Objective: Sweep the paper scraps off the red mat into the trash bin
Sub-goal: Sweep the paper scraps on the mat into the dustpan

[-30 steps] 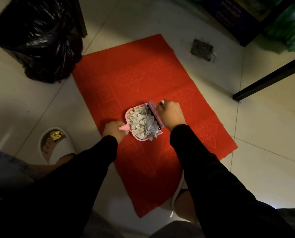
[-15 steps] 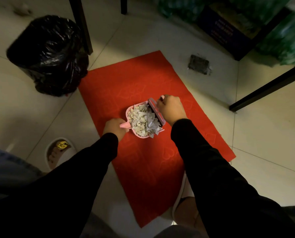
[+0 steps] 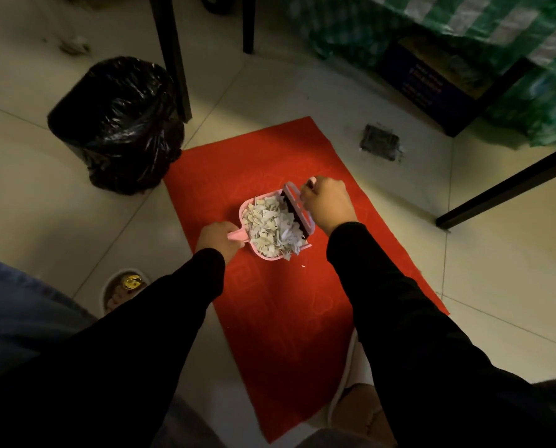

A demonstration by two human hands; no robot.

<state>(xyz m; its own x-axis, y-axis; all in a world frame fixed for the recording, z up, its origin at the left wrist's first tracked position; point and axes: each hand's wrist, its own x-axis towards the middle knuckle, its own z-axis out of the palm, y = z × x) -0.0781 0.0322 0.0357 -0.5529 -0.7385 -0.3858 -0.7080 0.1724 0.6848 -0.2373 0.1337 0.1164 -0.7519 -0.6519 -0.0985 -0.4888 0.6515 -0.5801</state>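
Observation:
A red mat (image 3: 289, 318) lies on the tiled floor. Over its upper middle is a small pink dustpan (image 3: 245, 218) heaped with white paper scraps (image 3: 275, 226). My left hand (image 3: 216, 239) grips the dustpan's short handle. My right hand (image 3: 326, 205) grips a small pink brush (image 3: 297, 208) whose dark bristles press against the scraps at the pan's right edge. One tiny scrap (image 3: 303, 266) lies on the mat just below the pan. The trash bin (image 3: 118, 124), lined with a black bag, stands on the floor beyond the mat's upper left corner.
Black table legs (image 3: 173, 53) rise just right of the bin, and a black bar (image 3: 506, 189) crosses the floor at right. A dark floor plate (image 3: 380, 142) sits beyond the mat. Boxes and green striped bags (image 3: 464, 59) fill the upper right. My slippered feet (image 3: 123, 287) flank the mat.
The view has tilted up and the bin now sits closer in frame. Both hands keep their hold on the dustpan and brush, and the loaded pan has shifted slightly toward the bin.

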